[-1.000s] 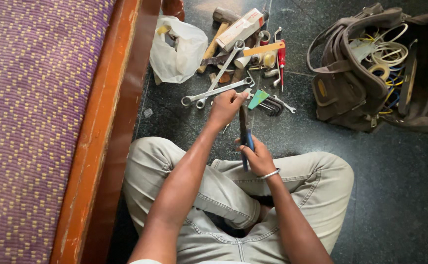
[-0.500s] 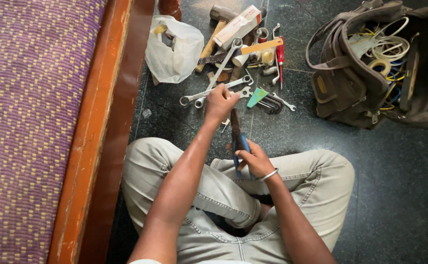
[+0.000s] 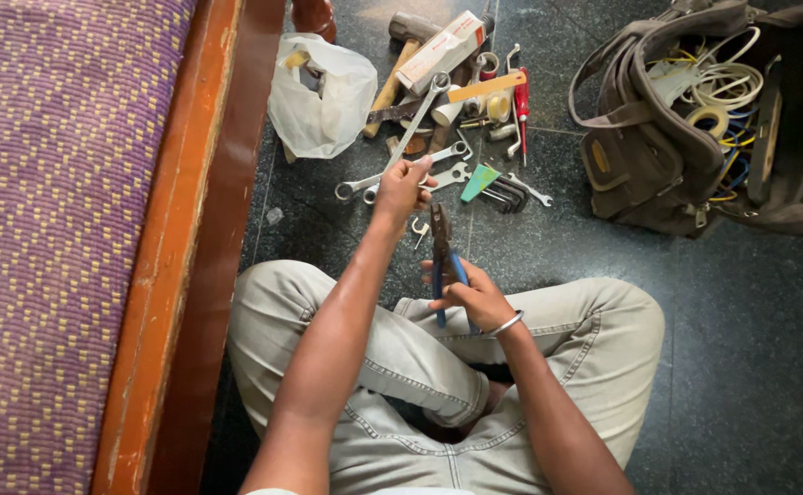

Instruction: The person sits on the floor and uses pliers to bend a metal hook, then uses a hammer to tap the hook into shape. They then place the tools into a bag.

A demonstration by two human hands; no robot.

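Dark speckled stone floor (image 3: 750,367), person seated cross-legged on it in pale trousers (image 3: 594,339); along the left runs a purple woven cushion (image 3: 44,229) on an orange-brown wooden frame (image 3: 177,275).

Right hand (image 3: 475,298) wrapped around blue-handled pliers (image 3: 442,261) — grip closed on the handles, dark nose pointing away from the body. A metal bangle (image 3: 508,324) sits on that wrist.

Left hand (image 3: 401,188) is stretched forward, fingers curled down over a silver spanner (image 3: 401,168) lying at the near edge of the tool scatter; whether it actually grips it I cannot tell.

Beyond: a wooden-handled hammer (image 3: 392,78), a red screwdriver (image 3: 521,101), hex keys (image 3: 507,194), and a white plastic bag (image 3: 323,96) — all on the floor. At the right, well apart, an open brown tool bag (image 3: 658,156) with coiled cable showing inside.
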